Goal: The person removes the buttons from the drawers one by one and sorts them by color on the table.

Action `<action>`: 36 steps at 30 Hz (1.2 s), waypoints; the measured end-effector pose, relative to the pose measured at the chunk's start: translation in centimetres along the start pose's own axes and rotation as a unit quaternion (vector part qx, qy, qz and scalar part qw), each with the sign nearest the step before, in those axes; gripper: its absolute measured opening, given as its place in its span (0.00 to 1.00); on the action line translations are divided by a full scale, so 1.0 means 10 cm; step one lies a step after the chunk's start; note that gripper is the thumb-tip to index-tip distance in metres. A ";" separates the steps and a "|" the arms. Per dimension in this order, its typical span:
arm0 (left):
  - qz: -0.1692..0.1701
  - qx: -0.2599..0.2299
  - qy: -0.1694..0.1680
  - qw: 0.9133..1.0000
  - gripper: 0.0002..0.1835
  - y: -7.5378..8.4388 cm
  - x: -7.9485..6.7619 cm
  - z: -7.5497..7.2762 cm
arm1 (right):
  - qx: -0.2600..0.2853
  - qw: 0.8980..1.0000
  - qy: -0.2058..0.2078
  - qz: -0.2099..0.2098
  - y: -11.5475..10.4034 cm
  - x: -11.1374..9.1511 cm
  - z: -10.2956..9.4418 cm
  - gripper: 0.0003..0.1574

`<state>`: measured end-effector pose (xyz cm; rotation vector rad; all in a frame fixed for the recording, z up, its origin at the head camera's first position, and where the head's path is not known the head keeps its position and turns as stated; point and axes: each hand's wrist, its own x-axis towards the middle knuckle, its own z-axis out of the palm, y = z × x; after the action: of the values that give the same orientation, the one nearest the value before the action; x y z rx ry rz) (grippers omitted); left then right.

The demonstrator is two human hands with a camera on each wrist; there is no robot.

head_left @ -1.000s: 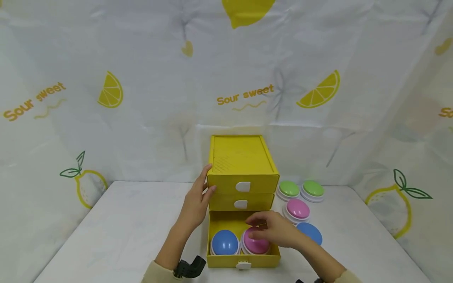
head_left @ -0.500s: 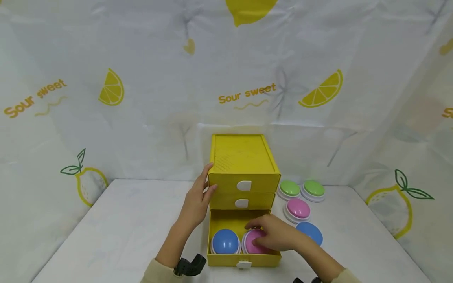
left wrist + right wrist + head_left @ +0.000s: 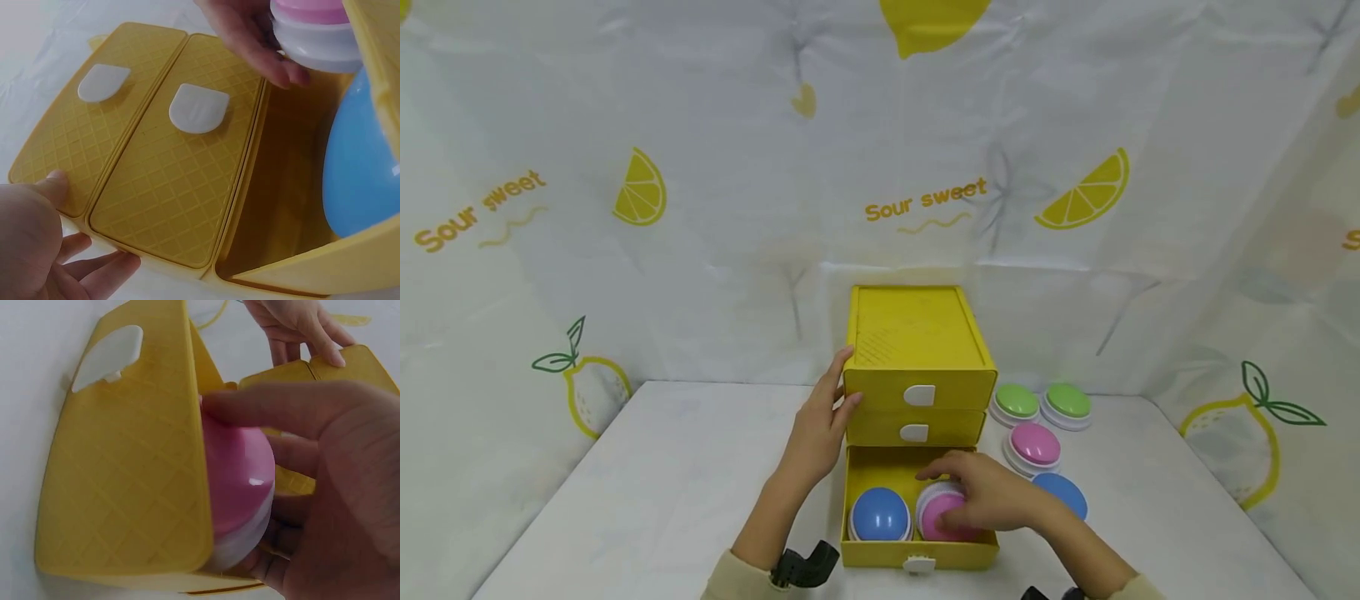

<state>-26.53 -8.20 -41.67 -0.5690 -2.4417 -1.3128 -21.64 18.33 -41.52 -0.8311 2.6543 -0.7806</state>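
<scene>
A small yellow drawer cabinet (image 3: 917, 329) stands with its bottom drawer (image 3: 887, 553) pulled out. My left hand (image 3: 814, 433) holds the cabinet's left side, thumb on the top drawer's front and fingers round the corner. My right hand (image 3: 992, 493) reaches into the open drawer and grips a pink push button (image 3: 240, 475) with a white base, thumb on the near side and fingers at the far side. This button is tilted, its far rim raised. Beside it in the drawer, on the left, sits a blue push button (image 3: 881, 515).
Right of the cabinet on the white table (image 3: 700, 467) lie two green push buttons (image 3: 1017, 400), another pink push button (image 3: 1036, 443) and a blue one (image 3: 1063, 495), partly behind my right forearm. A white lemon-print sheet (image 3: 737, 208) hangs behind.
My right hand has come down from above the pink push button, taken hold of it and tipped it, far edge up. My left hand has stayed on the cabinet.
</scene>
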 end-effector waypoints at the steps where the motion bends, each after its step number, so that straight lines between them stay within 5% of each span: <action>1: 0.001 0.000 0.001 1.000 0.34 0.00 0.00 0.00 | 0.009 1.000 -0.009 0.001 0.01 0.00 -0.01 0.30; 6: 0.008 0.005 0.003 1.000 0.34 -0.02 0.00 0.00 | 0.046 0.998 -0.046 0.009 0.06 -0.03 -0.03 0.32; 13: -0.017 0.012 0.002 1.000 0.34 -0.06 -0.02 -0.01 | 0.158 0.987 0.037 0.021 0.15 -0.03 0.00 0.34; 18: -0.016 0.006 -0.003 1.000 0.35 -0.04 -0.02 0.00 | 0.263 0.954 0.143 0.025 0.27 -0.18 -0.10 0.32; 23: -0.004 0.005 0.001 1.000 0.35 0.00 0.00 -0.01 | 0.299 0.929 0.219 0.013 0.50 -0.43 -0.32 0.28; 30: -0.013 0.011 -0.001 1.000 0.36 -0.01 0.00 0.01 | 0.352 0.887 0.295 0.057 0.85 -0.71 -0.49 0.27; 36: -0.001 0.005 0.000 1.000 0.34 -0.02 0.01 0.00 | 0.419 0.822 0.375 0.089 1.17 -0.82 -0.50 0.24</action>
<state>-26.68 -8.24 -41.80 -0.5637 -2.4470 -1.3018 -22.22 33.39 -43.30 -0.0015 2.3754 -2.3365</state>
